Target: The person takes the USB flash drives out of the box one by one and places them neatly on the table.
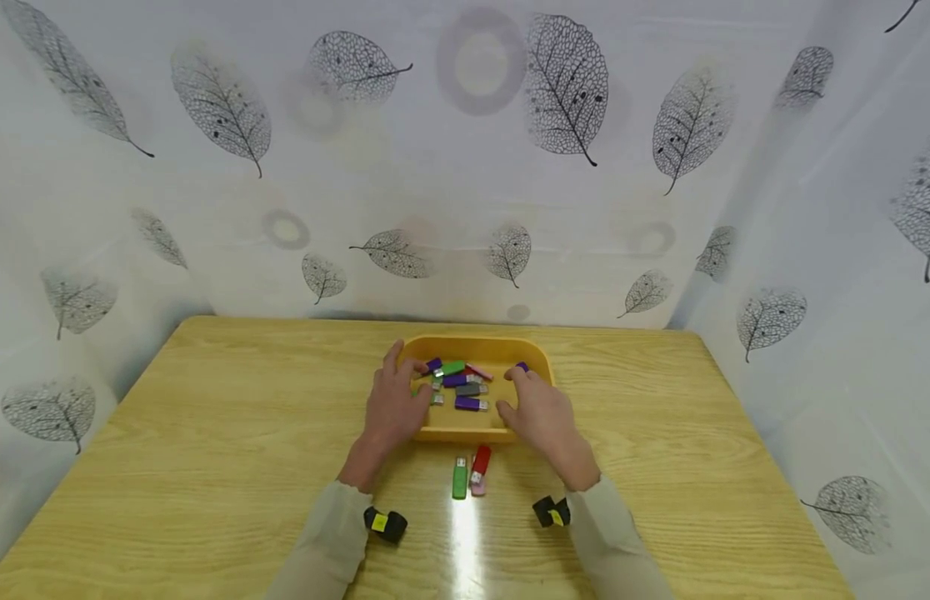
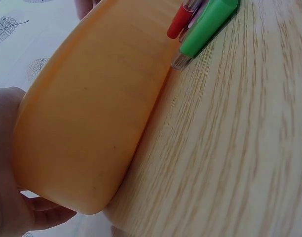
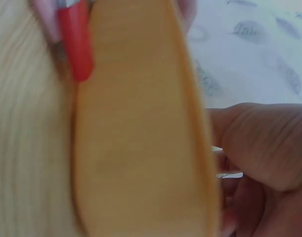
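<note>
Though bent, fingers (image 1: pixel 394 354) apart: left hand (image 1: pixel 392 404), right hand (image 1: pixel 545 410) over smooth, round-cornered yellow tray (image 1: pixel 468 434) of slim USB sticks (image 1: pixel 467 403).

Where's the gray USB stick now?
Head view: gray USB stick lies in the yellow tray, between left hand and right hand, with one purple stick just beyond it and another just nearer.

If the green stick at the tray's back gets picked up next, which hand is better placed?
Probably the left hand: it reaches over the left side of the tray, close to that green stick, while the right hand is opposite, farther away.
</note>
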`<state>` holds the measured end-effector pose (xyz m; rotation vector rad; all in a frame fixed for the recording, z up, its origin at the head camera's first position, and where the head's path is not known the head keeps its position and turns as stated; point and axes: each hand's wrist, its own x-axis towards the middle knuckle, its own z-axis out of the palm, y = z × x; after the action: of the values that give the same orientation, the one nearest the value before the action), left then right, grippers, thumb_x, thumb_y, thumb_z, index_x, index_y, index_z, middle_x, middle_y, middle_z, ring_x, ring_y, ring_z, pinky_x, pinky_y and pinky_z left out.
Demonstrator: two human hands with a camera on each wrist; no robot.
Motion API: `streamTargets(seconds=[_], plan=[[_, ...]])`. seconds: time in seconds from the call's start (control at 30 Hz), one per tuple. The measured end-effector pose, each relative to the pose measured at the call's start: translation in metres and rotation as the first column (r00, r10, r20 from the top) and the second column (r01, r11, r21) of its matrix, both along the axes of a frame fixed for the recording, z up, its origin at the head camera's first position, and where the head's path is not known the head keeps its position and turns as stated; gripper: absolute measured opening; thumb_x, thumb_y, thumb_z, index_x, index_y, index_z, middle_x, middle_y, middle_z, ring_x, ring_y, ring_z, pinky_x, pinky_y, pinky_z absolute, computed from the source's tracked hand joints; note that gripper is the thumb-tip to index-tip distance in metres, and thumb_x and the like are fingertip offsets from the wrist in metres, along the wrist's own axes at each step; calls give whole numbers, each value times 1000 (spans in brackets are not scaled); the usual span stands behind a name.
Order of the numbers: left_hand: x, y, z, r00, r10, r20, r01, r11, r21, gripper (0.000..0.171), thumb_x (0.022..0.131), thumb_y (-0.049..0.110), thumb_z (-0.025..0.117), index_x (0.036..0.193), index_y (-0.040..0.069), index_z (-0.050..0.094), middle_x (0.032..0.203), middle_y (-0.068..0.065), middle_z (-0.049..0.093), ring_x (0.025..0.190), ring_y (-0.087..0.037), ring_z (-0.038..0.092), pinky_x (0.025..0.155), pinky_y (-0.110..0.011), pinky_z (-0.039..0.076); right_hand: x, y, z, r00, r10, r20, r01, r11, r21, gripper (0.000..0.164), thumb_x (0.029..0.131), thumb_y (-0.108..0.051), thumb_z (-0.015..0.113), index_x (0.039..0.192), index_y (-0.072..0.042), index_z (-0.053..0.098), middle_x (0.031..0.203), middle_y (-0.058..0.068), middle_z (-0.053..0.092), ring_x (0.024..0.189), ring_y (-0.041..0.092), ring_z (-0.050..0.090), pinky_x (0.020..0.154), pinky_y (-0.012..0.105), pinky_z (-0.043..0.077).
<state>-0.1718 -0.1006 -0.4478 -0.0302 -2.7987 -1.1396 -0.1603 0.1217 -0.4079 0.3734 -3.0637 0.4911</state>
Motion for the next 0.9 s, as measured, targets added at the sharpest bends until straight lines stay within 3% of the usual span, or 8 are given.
streamTargets(seconds=[0.07, 0.2, 0.33, 0.6, 0.9], plan=[[0, 0, -1, 1000, -2, -2, 2, 1000, 6, 32, 89, 23, 55, 116, 6, 62, 163, -12, 20, 127, -43, 43, 94, -59, 45, -2, 2, -3, 1000, -4, 16, 4, 1000, 2, 40, 90, -29, 70, 122, -7, 61, 79, 6, 63, 49, 13, 37, 43, 27, 31], [-1, -1, -4, 1000, -6, -26, 6, 1000, 0, 32, 89, 23, 55, 115, 6, 63, 162, -13, 22, 123, -44, 46, 87, -58, 48, -5, 2, -8, 999, 2, 41, -2, 1000, -14, 31, 91, -29, 67, 113, -7, 65, 54, -3, 44, 45, 10, 34, 41, 25, 27], [-2, -2, -5, 999, -11, -47, 11, 1000, -3, 31, 89, 22, 53, 114, 6, 63, 161, -14, 25, 120, -44, 48, 81, -56, 49, -7, 1, -10, 999, -14, 52, 16, 999, -43, 25, 91, -28, 67, 106, -9, 67, 52, -6, 39, 43, 10, 35, 40, 25, 28], [-3, -2, -3, 1000, -11, -25, 11, 1000, 1, 30, 89, 22, 55, 114, 7, 63, 162, -13, 23, 121, -43, 48, 83, -57, 49, -11, 1, -15, 996, -36, 83, 39, 999, -37, 37, 91, -30, 66, 121, -9, 65, 51, -6, 35, 42, 10, 30, 40, 24, 24], [-1, -2, -1, 1000, -15, -14, 15, 1000, 12, 30, 89, 22, 54, 114, 6, 62, 162, -13, 22, 125, -45, 45, 88, -59, 47, -13, 2, -14, 993, -20, 117, 22, 1000, -11, 30, 89, -31, 68, 110, -10, 71, 51, -6, 42, 45, 11, 38, 42, 25, 30]])
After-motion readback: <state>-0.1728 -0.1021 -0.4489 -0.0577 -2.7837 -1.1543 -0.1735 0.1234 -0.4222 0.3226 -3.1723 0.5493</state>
